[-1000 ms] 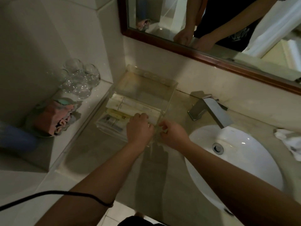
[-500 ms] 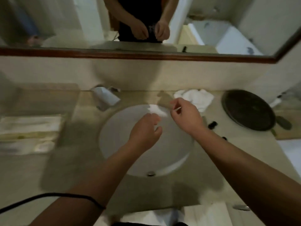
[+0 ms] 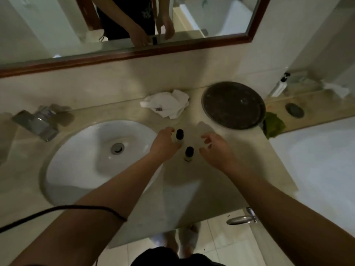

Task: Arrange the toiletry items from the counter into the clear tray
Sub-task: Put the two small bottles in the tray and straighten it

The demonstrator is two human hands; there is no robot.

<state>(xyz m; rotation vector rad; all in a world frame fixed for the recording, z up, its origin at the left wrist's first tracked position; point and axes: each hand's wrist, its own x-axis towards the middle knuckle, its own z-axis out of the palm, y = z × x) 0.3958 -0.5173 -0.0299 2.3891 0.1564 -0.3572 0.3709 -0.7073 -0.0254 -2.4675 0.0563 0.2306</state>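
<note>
Two small pale bottles with black caps stand on the beige counter right of the sink. My left hand (image 3: 164,144) wraps its fingers round the farther bottle (image 3: 179,135). The nearer bottle (image 3: 188,153) stands free between my hands. My right hand (image 3: 217,150) hovers just right of it, fingers spread and loosely curved, holding nothing. The clear tray is out of view.
A white oval sink (image 3: 92,156) with a chrome tap (image 3: 36,124) fills the left. A crumpled white cloth (image 3: 167,103) and a dark round tray (image 3: 233,104) lie at the back. A green cloth (image 3: 273,125) and a bathtub (image 3: 317,160) lie right.
The view swung right from the clear tray to the counter beside the sink. Both hands moved over the sink to the two bottles, and my left hand took hold of one.
</note>
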